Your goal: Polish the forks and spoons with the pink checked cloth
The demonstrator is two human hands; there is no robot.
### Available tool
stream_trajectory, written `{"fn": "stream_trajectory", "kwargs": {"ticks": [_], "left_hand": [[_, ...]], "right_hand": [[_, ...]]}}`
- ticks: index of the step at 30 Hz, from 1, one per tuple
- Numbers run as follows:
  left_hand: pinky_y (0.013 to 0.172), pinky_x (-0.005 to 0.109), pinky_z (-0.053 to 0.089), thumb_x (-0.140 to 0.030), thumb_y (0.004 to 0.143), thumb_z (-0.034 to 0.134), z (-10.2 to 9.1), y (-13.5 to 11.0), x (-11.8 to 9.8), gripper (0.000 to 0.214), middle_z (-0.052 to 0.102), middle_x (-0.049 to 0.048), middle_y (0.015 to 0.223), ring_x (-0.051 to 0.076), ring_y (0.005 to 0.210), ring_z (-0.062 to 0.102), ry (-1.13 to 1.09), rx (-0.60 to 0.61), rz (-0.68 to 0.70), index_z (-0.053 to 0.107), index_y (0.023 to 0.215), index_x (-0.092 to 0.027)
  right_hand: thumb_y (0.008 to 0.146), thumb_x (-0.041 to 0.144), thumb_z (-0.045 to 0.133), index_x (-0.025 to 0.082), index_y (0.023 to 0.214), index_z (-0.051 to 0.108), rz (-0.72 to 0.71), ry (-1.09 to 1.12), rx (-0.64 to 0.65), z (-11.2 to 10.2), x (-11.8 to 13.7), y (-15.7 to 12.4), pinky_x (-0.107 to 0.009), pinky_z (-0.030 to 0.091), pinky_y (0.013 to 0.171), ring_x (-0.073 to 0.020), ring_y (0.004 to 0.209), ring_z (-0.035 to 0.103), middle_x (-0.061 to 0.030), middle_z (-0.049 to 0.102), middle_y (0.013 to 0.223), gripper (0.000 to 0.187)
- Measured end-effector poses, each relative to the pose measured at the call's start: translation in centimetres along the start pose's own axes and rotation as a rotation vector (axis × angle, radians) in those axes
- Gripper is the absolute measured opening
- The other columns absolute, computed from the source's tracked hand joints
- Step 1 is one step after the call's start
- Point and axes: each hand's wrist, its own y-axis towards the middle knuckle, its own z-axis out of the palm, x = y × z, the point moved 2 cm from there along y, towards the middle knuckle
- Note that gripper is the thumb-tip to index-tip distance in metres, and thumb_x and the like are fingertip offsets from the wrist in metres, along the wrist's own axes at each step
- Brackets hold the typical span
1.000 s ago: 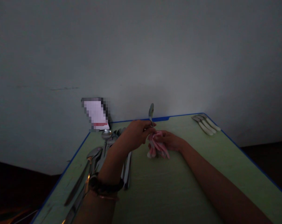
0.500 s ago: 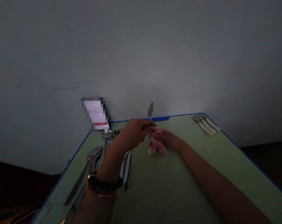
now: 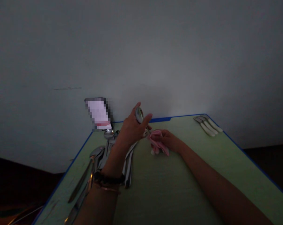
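Observation:
My left hand (image 3: 131, 129) is closed on a steel spoon (image 3: 139, 115), whose bowl shows between thumb and fingers, tilted up and to the left. Just right of it, my right hand (image 3: 167, 140) grips a crumpled pink cloth (image 3: 157, 144) that touches the spoon's handle and rests on the green table (image 3: 169, 187). A dark band and a thin bangle sit on my left wrist.
Several steel spoons and other cutlery (image 3: 101, 156) lie in a row along the table's left side. Three white-handled pieces (image 3: 208, 125) lie at the far right corner. A blurred-out card (image 3: 98, 114) stands by the wall at the far left corner. The table has a blue edge.
My left hand has turned the spoon from upright to tilted left, its bowl now lower and in front of my fingers. The right hand with the cloth has stayed in place.

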Motion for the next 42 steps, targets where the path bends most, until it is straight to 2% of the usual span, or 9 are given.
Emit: {"fn": "stream_trajectory", "kwargs": {"ticks": [3,5,8,13,19,24,29,35,42], "left_hand": [[0.038,0.019,0.040,-0.054,0.086,0.040,-0.8,0.1,0.5,0.047,0.071,0.0045,0.066,0.009,0.032,0.052,-0.087,0.005,-0.044,0.057,0.107,-0.015],[0.036,0.018,0.039,-0.054,0.087,0.039,-1.1,0.2,0.8,0.043,0.070,0.0041,0.063,0.008,0.032,0.051,-0.146,0.005,-0.060,0.059,0.088,-0.015],[0.034,0.017,0.037,-0.051,0.087,0.041,-1.3,0.2,0.6,0.038,0.070,0.0051,0.065,0.008,0.032,0.050,-0.267,-0.028,-0.057,0.055,0.081,-0.015],[0.039,0.019,0.044,-0.056,0.087,0.037,-2.1,0.0,-0.8,0.048,0.071,0.0089,0.073,0.010,0.040,0.055,-0.352,-0.099,-0.005,0.057,0.075,-0.014],[0.036,0.020,0.033,-0.055,0.089,0.031,-3.7,-0.7,-1.8,0.057,0.063,0.0030,0.047,0.011,0.033,0.049,0.016,-0.062,0.017,0.064,0.066,-0.014],[0.046,0.021,0.028,-0.044,0.092,0.033,-2.0,-1.7,-3.9,0.054,0.058,0.0012,0.048,0.011,0.045,0.049,0.380,0.067,0.328,0.062,0.059,-0.013],[0.048,0.022,0.027,-0.041,0.094,0.028,0.6,-2.4,-5.1,0.051,0.059,0.0001,0.053,0.011,0.046,0.046,0.483,0.246,0.409,0.065,0.068,-0.018],[0.050,0.026,0.026,-0.042,0.094,0.025,0.9,-2.2,-4.8,0.052,0.062,0.0032,0.057,0.015,0.049,0.050,0.645,0.211,0.381,0.067,0.071,-0.021],[0.052,0.025,0.028,-0.045,0.093,0.027,0.4,-1.3,-3.3,0.050,0.063,0.0050,0.059,0.017,0.055,0.055,0.710,0.159,0.381,0.066,0.076,-0.019]], "right_hand": [[0.077,0.046,0.058,0.014,0.080,0.057,0.039,-0.108,0.082,-0.1,0.6,-0.2,-0.021,0.043,0.046,-0.0107,0.047,0.057,-0.0004,0.062,0.061,0.032],[0.078,0.047,0.056,0.014,0.081,0.058,0.101,-0.190,0.157,-0.6,1.3,-0.6,-0.022,0.043,0.048,-0.0111,0.048,0.057,-0.0011,0.063,0.061,0.034],[0.075,0.045,0.061,0.014,0.090,0.060,0.207,-0.363,0.170,-2.1,3.1,-1.8,-0.022,0.044,0.056,-0.0106,0.055,0.058,-0.0020,0.065,0.070,0.034],[0.077,0.045,0.058,0.016,0.089,0.063,0.187,-0.571,0.100,-3.9,6.8,-4.2,-0.023,0.043,0.063,-0.0115,0.063,0.059,-0.0026,0.067,0.076,0.033],[0.075,0.051,0.058,0.016,0.090,0.065,0.235,-0.738,0.121,-2.8,10.1,-5.3,-0.023,0.042,0.056,-0.0122,0.058,0.057,-0.0022,0.066,0.071,0.039],[0.077,0.053,0.054,0.015,0.092,0.064,0.167,-0.852,0.097,-1.1,12.2,-5.5,-0.022,0.041,0.054,-0.0110,0.056,0.054,-0.0027,0.065,0.071,0.042],[0.082,0.043,0.050,0.016,0.085,0.064,0.019,-0.986,0.164,-0.1,12.5,-5.1,-0.022,0.039,0.056,-0.0114,0.061,0.054,-0.0010,0.063,0.073,0.030],[0.081,0.034,0.051,0.015,0.071,0.061,-0.102,-1.064,0.106,0.3,11.7,-4.0,-0.021,0.034,0.052,-0.0099,0.055,0.049,0.0010,0.059,0.061,0.023],[0.085,0.037,0.045,0.015,0.071,0.058,-0.130,-0.892,0.074,0.8,9.7,-2.5,-0.020,0.034,0.049,-0.0073,0.046,0.047,0.0014,0.058,0.055,0.029]]}}
